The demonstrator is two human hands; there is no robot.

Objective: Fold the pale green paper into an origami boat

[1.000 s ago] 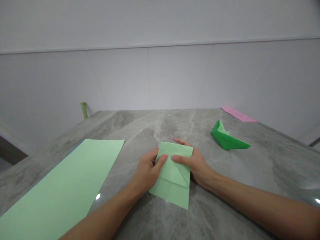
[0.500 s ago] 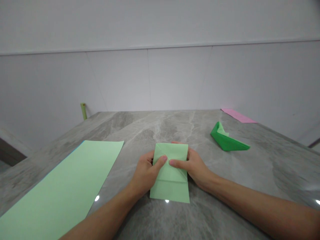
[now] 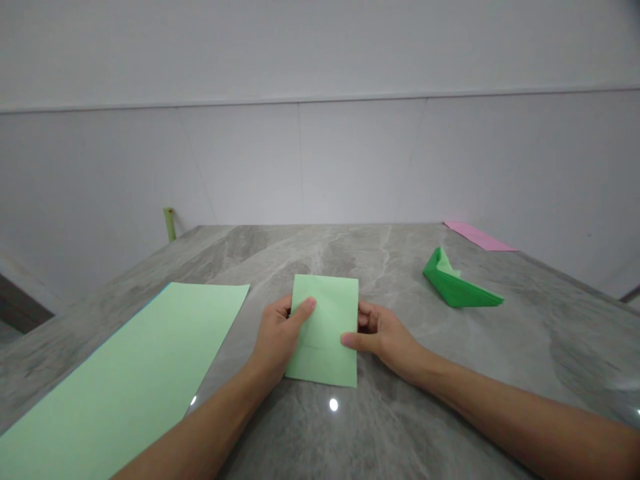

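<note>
Paper (image 3: 330,327) in pale green is held at centre in my remote feed, over the worktop (image 3: 395,427): left hand (image 3: 276,337) pinches its left edge, thumb on top; right hand (image 3: 390,339), half-curled, grips the right edge lightly, fingertips partly hidden; I judge that uneven thumb pressure could crease it askew, and a loose right-side hold could let it slip

Pink paper (image 3: 479,237) lies beyond a folded green shape (image 3: 459,288) on the grey tabletop (image 3: 280,250).
</note>
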